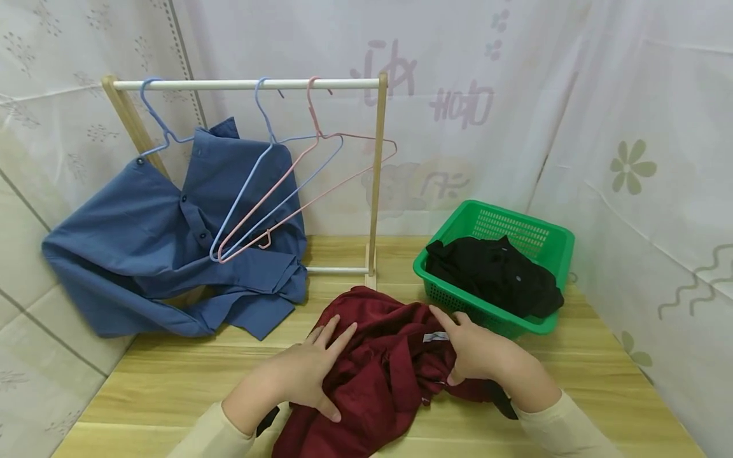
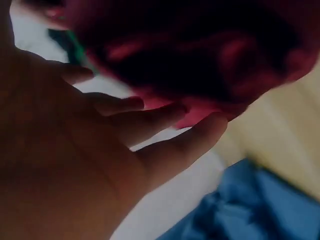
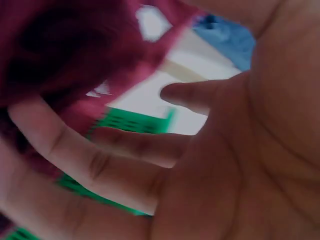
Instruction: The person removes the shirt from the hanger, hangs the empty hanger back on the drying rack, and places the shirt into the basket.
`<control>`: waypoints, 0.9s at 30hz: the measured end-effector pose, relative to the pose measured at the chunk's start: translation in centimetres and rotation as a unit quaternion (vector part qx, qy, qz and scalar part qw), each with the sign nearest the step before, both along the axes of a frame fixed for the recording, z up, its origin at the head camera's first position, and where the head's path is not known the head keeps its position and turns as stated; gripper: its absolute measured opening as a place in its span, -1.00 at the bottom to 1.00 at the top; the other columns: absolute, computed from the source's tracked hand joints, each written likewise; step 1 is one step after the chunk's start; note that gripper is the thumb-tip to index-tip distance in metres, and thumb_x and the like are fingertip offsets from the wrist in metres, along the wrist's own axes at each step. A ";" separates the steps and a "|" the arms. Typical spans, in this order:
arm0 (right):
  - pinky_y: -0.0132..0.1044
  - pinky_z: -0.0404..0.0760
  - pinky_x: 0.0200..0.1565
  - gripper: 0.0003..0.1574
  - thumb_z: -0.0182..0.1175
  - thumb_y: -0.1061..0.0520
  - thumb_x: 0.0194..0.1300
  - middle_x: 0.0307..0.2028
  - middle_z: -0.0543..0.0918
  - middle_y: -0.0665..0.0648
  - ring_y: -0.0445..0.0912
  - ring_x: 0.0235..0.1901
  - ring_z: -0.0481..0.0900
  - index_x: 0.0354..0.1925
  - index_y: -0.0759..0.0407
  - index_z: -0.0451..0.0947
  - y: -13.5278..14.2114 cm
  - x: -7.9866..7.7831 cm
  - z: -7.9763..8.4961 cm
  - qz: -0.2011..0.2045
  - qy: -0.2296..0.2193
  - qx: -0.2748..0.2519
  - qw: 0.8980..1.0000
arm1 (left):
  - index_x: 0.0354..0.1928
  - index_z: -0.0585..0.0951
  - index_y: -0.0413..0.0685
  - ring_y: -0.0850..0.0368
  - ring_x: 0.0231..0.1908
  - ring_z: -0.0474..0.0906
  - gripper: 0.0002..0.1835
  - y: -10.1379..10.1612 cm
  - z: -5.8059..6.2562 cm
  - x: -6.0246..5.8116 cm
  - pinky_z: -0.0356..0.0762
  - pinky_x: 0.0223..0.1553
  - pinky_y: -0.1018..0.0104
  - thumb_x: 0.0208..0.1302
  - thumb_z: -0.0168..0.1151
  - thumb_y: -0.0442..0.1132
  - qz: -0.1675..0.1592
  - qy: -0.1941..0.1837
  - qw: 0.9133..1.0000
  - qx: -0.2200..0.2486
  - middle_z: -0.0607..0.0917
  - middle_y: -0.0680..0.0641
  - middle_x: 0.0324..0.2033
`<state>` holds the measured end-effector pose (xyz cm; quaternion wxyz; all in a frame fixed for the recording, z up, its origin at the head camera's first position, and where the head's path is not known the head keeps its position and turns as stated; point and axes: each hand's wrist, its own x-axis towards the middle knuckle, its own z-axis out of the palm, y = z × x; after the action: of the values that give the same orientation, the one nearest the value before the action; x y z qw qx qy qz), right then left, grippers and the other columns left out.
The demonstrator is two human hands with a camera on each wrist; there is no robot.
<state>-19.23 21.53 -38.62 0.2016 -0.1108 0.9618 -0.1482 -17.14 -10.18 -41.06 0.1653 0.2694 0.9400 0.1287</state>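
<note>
A crumpled dark red garment with a pale label lies on the wooden table in front of me. My left hand rests at its left side, fingers spread and nearly straight. At the right side, close by the label, is my right hand, its fingers extended along the cloth. Blurred red fabric lies against the left fingertips in the left wrist view. In the right wrist view, folds of the cloth cover the tip of one long finger.
Behind the garment stands a rack with a white rail. A blue shirt hangs there at the left, beside a bare blue hanger and a pink hanger. A green basket holding black clothing stands at right.
</note>
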 end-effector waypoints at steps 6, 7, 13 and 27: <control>-0.12 0.58 -0.46 0.66 0.59 0.19 -0.16 0.43 -0.05 0.59 0.10 -0.36 0.62 0.57 -0.10 -0.37 0.8 -1.1 -3.3 -0.031 -0.051 -0.021 0.998 | 0.57 -0.19 0.27 -0.37 0.41 0.17 0.42 0.0 -2.6 -1.9 0.50 0.10 -0.12 -0.22 0.63 0.10 0.035 -0.047 0.998 -0.005 -0.13 -0.19 0.56; -0.12 0.58 -0.50 0.66 0.59 0.21 -0.14 0.44 -0.09 0.58 0.10 -0.44 0.62 0.57 -0.12 -0.39 0.9 -1.2 -3.7 -0.037 -0.058 -0.026 0.997 | 0.57 -0.17 0.30 -0.35 0.42 0.14 0.40 -0.1 -2.8 -2.2 0.48 0.13 -0.13 -0.21 0.63 0.09 0.037 -0.054 0.998 -0.005 -0.11 -0.16 0.56; -0.14 0.58 -0.59 0.59 0.55 0.27 -0.10 0.46 -0.10 0.51 0.06 -0.67 0.57 0.57 -0.22 -0.33 0.9 -1.9 -4.6 -0.039 -0.067 -0.047 0.996 | 0.54 0.01 0.34 -0.23 0.43 0.12 0.24 -0.2 -2.9 -3.5 0.50 0.11 -0.09 -0.15 0.61 0.05 0.021 -0.045 0.999 -0.012 0.04 -0.10 0.53; -0.17 0.62 -0.58 0.20 0.45 0.03 0.12 0.30 0.31 0.43 -0.02 -0.63 0.62 0.48 0.22 -0.07 -4.4 -0.5 -6.5 0.055 -0.104 -0.223 0.968 | 0.23 0.31 0.04 0.18 -0.11 0.50 -0.33 0.5 -3.3 -5.0 0.46 -0.06 0.31 0.02 0.00 -0.55 -0.021 -0.090 0.977 0.192 0.56 0.02 -0.07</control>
<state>-19.76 17.18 -45.09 0.2783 -0.1894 0.8707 -0.3586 -22.17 -9.73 -44.35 0.1968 0.3033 0.8731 0.3271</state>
